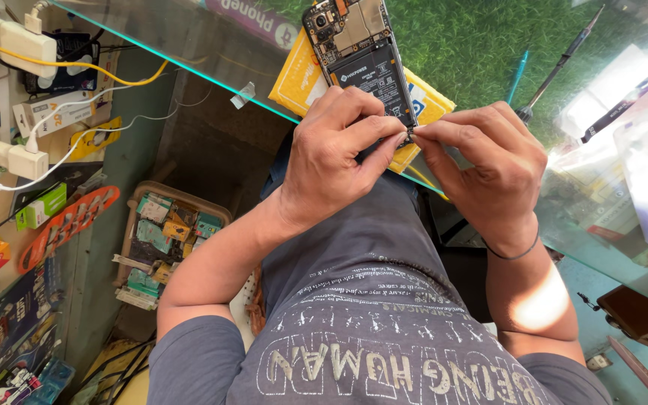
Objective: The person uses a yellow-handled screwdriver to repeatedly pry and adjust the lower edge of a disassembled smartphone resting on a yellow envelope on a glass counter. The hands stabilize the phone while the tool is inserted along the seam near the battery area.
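From the head view we see the left hand (pixel 335 154) and the right hand (pixel 489 161) meeting fingertip to fingertip, both pinched narrow on a tiny dark part (pixel 409 135), too small to identify; it sits just at the lower edge of the opened black smartphone with exposed battery (pixel 361 64); this lies on a yellow padded envelope (pixel 298 79) on the glass tabletop (pixel 189 45); a slim grey screwdriver (pixel 560 64) rests nearby.

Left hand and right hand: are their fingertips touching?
Touching. The head view shows the left hand and right hand meeting at the fingertips, pinching a small dark part together.
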The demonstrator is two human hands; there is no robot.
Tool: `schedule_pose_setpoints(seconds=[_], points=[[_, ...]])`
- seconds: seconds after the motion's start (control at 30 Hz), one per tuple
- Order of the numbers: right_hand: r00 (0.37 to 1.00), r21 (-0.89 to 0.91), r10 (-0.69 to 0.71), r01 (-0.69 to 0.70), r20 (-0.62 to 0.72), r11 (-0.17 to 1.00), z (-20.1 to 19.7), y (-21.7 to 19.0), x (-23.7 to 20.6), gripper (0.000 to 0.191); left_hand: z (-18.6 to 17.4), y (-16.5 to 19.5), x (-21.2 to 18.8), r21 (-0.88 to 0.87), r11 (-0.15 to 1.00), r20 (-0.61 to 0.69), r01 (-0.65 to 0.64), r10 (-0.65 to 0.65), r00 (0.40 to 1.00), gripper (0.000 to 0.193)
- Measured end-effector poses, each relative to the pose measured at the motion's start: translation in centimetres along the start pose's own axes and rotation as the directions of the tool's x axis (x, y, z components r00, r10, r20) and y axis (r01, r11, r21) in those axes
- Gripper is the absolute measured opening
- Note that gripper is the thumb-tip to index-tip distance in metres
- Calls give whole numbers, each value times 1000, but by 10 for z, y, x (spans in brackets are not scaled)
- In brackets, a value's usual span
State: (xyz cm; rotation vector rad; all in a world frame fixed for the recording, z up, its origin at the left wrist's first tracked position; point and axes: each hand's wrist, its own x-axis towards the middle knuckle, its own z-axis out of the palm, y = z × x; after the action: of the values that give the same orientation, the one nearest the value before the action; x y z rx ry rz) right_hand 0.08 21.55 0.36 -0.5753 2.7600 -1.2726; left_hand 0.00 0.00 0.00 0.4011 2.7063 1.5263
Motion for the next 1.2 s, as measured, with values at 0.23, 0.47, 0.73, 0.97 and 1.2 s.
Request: schedule_pose_setpoints(seconds=[0.23,0.47,0.73,0.97,1.2], points=[[999,-31,-32,31,-37,999,-4,-6,12,20,-1,4,13,27,997,4,-69,68,998,24],[996,-41,-17,14,-91,999,-8,-3,17,23,9,-1,20,43,995,4,-88,88,996,16],[992,11,30,-29,-123,1000,-19,15,12,19,23,5,38,61,994,42,-90,87,995,16],[985,61,82,-74,-152,995,-30,23,11,19,26,15,54,88,988,73,-127,121,990,16],[984,57,67,-58,-165,997,-40,26,16,20,28,19,62,71,990,100,-125,118,988,18]])
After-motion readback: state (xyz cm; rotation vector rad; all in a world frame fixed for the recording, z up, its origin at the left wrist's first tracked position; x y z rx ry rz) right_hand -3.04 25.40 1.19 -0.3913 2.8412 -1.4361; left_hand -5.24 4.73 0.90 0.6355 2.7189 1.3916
